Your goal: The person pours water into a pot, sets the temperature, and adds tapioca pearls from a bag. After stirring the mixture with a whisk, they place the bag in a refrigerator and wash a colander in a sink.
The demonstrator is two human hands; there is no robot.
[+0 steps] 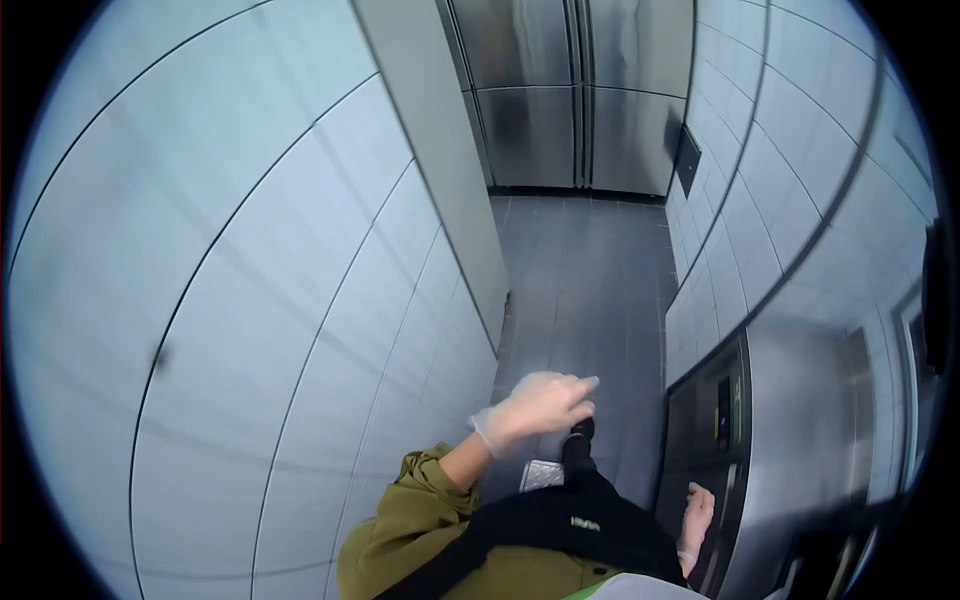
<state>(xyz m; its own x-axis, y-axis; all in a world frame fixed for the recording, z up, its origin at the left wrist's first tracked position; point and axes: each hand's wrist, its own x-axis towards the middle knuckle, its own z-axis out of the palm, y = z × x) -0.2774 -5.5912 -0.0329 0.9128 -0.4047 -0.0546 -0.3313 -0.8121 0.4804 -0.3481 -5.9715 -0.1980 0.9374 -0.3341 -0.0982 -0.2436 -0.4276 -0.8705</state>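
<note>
My left hand [540,405], in a thin clear glove, is raised in front of me with its fingers stretched to the right and nothing in it. An olive sleeve [420,500] covers that arm. My right hand [695,518], also gloved, hangs low beside a steel panel [700,440] on the right wall, at or very near its surface, and holds nothing. Just above that hand, a small control plate with a green display [722,410] is set into the panel. A black strap or apron [560,525] crosses my chest.
I stand in a narrow corridor with pale panelled walls [250,300] on both sides and a grey tiled floor [590,280]. Steel lift doors [575,100] close off the far end. A dark plate [687,160] hangs on the right wall. My black shoe [580,432] shows below.
</note>
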